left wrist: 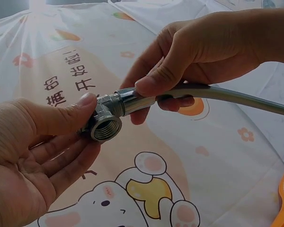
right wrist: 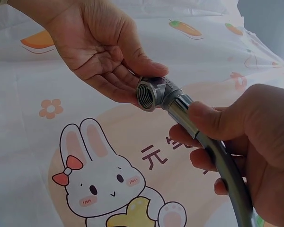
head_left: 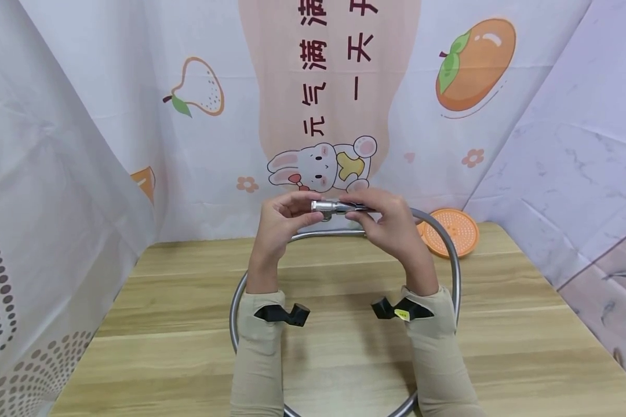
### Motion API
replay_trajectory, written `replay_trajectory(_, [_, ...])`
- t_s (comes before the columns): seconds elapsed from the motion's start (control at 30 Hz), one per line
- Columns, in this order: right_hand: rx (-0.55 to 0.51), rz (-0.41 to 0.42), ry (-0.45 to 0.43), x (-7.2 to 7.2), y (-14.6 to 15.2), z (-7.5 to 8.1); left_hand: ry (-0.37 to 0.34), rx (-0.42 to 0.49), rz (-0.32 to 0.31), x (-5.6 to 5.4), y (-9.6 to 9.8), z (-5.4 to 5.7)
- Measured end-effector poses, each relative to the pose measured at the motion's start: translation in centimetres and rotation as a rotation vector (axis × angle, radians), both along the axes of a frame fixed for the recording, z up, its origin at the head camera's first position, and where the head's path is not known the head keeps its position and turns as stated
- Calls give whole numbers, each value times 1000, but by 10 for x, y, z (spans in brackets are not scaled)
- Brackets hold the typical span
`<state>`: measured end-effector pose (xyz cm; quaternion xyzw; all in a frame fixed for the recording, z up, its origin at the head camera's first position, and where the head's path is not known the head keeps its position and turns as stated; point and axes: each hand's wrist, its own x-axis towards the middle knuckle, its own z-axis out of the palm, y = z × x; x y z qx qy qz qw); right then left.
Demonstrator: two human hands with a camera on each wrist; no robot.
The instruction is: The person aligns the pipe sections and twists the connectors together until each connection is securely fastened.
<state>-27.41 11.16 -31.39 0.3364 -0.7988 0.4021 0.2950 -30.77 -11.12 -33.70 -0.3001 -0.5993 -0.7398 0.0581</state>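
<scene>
A silvery metal tee fitting (left wrist: 105,126) with a threaded side opening is pinched between the thumb and fingers of my left hand (head_left: 276,223). My right hand (head_left: 393,223) grips the shiny end nut (left wrist: 132,101) of a grey flexible shower hose (left wrist: 241,98). Nut and fitting meet end to end, in line; how far the threads engage is hidden. In the right wrist view the fitting's open mouth (right wrist: 146,96) faces the camera. Both hands are raised above the far edge of the table.
The hose loops widely around both forearms, over the wooden table (head_left: 188,324). An orange perforated disc (head_left: 455,233) stands at the back right near the printed curtain (head_left: 214,168). Black wrist cameras (head_left: 287,314) are strapped to both sleeves.
</scene>
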Motion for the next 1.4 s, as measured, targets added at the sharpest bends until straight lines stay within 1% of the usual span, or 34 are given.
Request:
replay_trajectory(0.07, [15,-19,-18,1,1,-1,0,0,-3,0,0,0])
replay_trajectory(0.13, [14,-20,-35,1,1,-1,2,-1,-2,0,1,0])
replay_trajectory(0.3, [-16,40,-53,-1,2,-1,0,-16,29,-1,1,-1])
replay_trajectory(0.4, [-14,68,-27,-2,2,-1,-13,-16,49,-1,1,-1])
replay_trajectory(0.57, [4,76,46,-3,2,0,-36,3,65,-1,-1,0])
replay_trajectory(0.67, [2,87,50,-1,1,0,-41,1,72,0,-2,-1])
replay_trajectory(0.83, [-10,72,33,0,0,0,-34,-12,73,-1,-2,-3])
replay_trajectory(0.97, [-6,49,39,0,0,0,-12,-27,69,0,-2,-1])
replay_trajectory(1.2, [39,-20,28,0,0,1,15,-39,53,1,-2,1])
replay_trajectory(1.3, [39,-10,10,0,0,0,14,-41,55,1,-2,2])
replay_trajectory(1.4, [21,29,-12,-1,0,0,0,-39,61,2,-3,2])
